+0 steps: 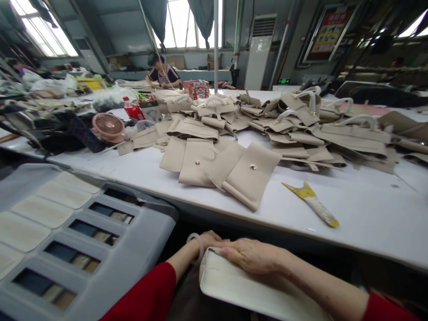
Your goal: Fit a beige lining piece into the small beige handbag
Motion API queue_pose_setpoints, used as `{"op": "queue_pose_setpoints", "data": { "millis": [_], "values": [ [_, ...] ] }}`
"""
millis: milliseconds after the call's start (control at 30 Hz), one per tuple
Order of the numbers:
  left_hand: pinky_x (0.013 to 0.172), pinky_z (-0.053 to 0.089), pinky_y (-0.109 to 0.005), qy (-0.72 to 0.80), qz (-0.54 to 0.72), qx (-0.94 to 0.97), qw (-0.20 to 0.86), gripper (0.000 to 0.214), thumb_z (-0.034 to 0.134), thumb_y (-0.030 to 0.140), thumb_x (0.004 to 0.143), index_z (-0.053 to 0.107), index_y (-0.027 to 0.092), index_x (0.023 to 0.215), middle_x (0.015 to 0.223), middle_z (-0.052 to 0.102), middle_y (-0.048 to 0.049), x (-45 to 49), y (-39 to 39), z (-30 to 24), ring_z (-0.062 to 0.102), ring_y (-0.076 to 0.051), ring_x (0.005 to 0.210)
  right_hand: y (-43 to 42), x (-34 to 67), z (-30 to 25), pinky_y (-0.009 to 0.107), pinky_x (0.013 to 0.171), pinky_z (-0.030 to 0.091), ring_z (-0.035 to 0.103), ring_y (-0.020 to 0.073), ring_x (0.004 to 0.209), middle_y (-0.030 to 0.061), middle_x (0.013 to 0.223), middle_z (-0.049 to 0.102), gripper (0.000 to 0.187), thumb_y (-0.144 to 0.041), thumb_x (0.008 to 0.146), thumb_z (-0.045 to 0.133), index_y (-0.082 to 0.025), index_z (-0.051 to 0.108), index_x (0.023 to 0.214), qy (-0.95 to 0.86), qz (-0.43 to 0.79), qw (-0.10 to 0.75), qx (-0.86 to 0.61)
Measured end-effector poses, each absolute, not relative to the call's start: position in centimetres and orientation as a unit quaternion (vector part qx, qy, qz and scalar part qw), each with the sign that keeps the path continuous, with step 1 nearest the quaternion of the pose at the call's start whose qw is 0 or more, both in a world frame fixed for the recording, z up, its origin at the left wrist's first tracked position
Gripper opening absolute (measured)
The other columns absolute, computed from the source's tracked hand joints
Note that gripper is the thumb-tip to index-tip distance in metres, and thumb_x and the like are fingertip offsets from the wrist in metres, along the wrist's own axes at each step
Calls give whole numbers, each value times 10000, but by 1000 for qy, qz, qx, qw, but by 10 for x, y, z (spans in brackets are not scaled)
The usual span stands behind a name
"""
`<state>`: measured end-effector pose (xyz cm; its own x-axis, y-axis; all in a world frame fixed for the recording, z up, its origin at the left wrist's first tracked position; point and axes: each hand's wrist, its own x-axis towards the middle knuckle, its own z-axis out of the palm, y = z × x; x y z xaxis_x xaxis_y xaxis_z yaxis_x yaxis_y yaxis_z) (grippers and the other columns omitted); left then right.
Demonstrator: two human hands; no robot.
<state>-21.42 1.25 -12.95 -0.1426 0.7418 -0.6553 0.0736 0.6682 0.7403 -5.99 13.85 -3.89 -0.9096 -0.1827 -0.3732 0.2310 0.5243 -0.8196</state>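
Observation:
A cream leather-like bag piece (247, 292) with a folded edge lies across my lap, below the table edge. My right hand (256, 256) rests over its upper edge, thumb on the near side and fingers pointing left. At its upper left corner my left hand (212, 240), with a pale bangle (196, 245) on the wrist, grips the edge; its fingertips meet those of the right hand and are partly hidden. On the table ahead lie overlapping beige flap pieces (249, 174) with metal studs. A yellow-and-white scraper-like tool (312, 203) lies right of them.
Piles of beige bag parts (347, 138) with wrapped handles cover the white table (364, 214). A pink fan (109, 128), a red-labelled bottle (133, 109) and a patterned box (196, 89) stand farther back. At left is a grey plastic crate (133, 232). Another person (162, 73) sits beyond.

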Motion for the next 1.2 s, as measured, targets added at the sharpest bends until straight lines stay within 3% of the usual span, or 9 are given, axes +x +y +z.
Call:
{"op": "queue_pose_setpoints", "data": {
  "millis": [167,300,533,733,1033,1133,1200],
  "values": [
    [721,474,-268,668,246,369,598,514,607,624,830,757,164,1003,851,734,-23,-226,13,-79,632,-175,801,169,-21,-33,523,1072,361,493,348,1305,58,1478,475,558,-600,976,313,-383,328,1490,850,-450,269,56],
    [805,480,-274,614,220,411,637,488,740,556,716,773,171,1014,992,758,-29,-224,11,-44,653,-236,912,192,14,-22,510,1036,395,529,355,1265,60,1447,515,536,-580,968,365,-388,376,1468,837,-451,297,86],
    [780,493,-278,597,160,447,646,468,699,550,741,784,155,979,970,757,-31,-224,21,-40,647,-259,905,216,43,-10,406,1019,421,549,290,1250,18,1432,535,465,-431,993,389,-382,412,1456,821,-465,323,75],
    [625,438,-212,616,92,493,608,383,645,511,782,797,180,902,782,717,11,-225,32,-35,603,-194,763,212,38,-16,372,913,477,626,279,1133,26,1311,637,447,-479,989,372,-370,503,1402,824,-467,310,80],
    [567,371,-219,650,55,552,520,356,641,532,763,799,228,858,672,665,22,-212,40,-34,561,-164,670,181,4,-27,440,839,489,657,338,1052,70,1221,688,489,-570,946,391,-356,575,1346,869,-402,275,88],
    [615,393,-241,662,49,579,473,363,650,553,748,789,254,902,728,692,10,-203,44,-33,598,-195,725,169,-11,-27,470,830,501,663,355,1026,88,1181,704,501,-598,925,415,-338,623,1300,876,-391,262,105],
    [695,413,-265,674,65,595,433,381,658,536,745,758,265,994,891,716,-8,-196,43,-28,614,-227,836,164,-12,-25,473,842,505,675,350,986,85,1105,732,471,-598,869,529,-319,689,1212,878,-409,207,138]
  ]
}}
